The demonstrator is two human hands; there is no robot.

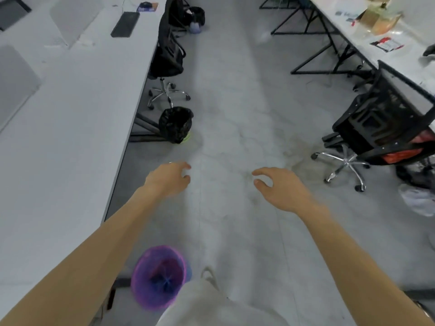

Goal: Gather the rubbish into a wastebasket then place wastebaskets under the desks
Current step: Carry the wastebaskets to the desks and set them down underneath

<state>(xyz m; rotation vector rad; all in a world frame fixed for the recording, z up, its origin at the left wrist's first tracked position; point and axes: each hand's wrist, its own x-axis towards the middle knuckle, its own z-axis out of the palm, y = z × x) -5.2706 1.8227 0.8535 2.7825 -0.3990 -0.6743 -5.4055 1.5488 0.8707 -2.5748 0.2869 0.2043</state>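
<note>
Head view, aisle between two desks. The purple wastebasket (160,276) stands on the floor (235,114) beside the person's left leg, at the edge of the left desk (58,137) and not visibly tucked under it. A black-lined wastebasket (176,124) with a green base stands farther up the aisle by that desk's leg frame, half out in the open. A third, dark wastebasket (196,16) sits near the far end.

The left hand (168,178) and right hand (280,189) are held out over the bare floor, well apart, fingers loosely curled and relaxed; neither holds anything.

Judged from this layout, the work is between baskets: the hands are free and the black-lined one lies just ahead of the left hand (the likeliest next target). The next move calls for a step forward, a stoop, a grip on the rim or wall, and a push in past the leg frame, clear of the left chair (168,60) and its wheeled base.

A second chair (381,128) stands pulled out from the cluttered right desk (376,31).

Not resolved: the purple basket is blurred, so its contents cannot be read; the lined basket's inside is hidden by the black bag. A red object under the right chair's seat and a white shape (419,198) at the right edge are cut off, and whether they are rubbish cannot be told. The space under both desks is out of sight.
</note>
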